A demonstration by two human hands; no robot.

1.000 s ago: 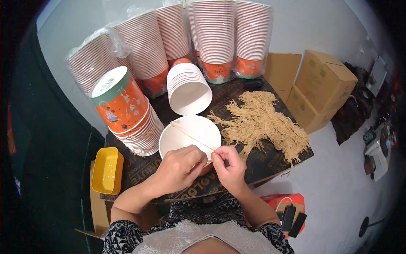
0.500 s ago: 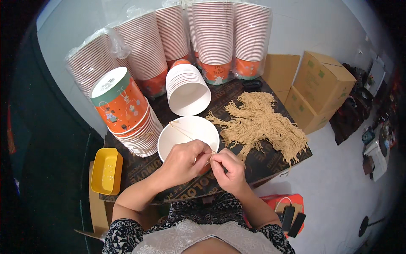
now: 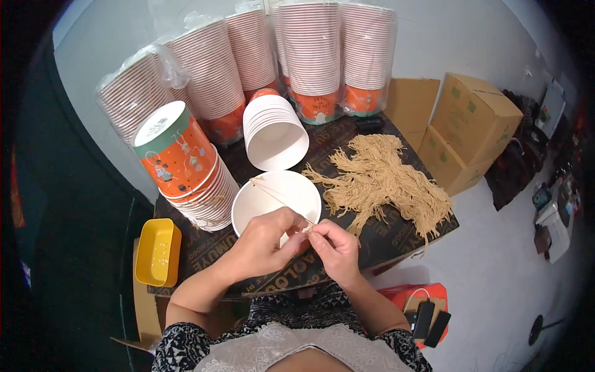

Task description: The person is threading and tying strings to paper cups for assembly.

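A paper bucket, white inside and orange outside, stands on the table in front of me with its mouth up. A tan cord runs from its far left rim across the mouth to my fingers at the near right rim. My left hand is closed over the near rim, thumb and forefinger pinching the cord. Against it, the fingertips of my right hand are pinched on the cord's end. Whether the cord passes through a hole there is hidden by my fingers. To the right lies a loose heap of tan cords.
Nested buckets lie on their side beyond the bucket, and an upside-down stack stands at the left. Wrapped bucket stacks line the wall. A yellow tub sits at the left edge; cardboard boxes are at the right.
My right fingertips have shifted slightly at the rim, and my left thumb has moved a little lower. Cord and bucket stay nearly in place.
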